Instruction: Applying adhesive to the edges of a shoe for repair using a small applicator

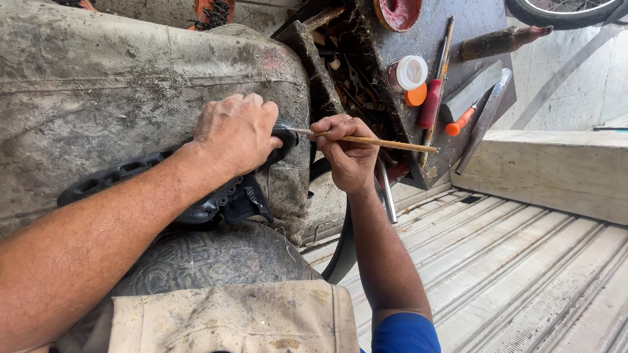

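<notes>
While the left hand (235,134) presses its curled fingers down on the black sandal (163,176), pinning the toe end just under the knuckles against the worn pad (131,85), the right hand (347,153) pinches a thin brush (366,140) between thumb and fingertips, the tip touching the sandal's edge just beyond the left fingertips. To my eye the stroke will go best if the left grip holds firm and the brush keeps a shallow angle, working only the seam. The tool tray (399,46) lies past the right knuckles.
</notes>
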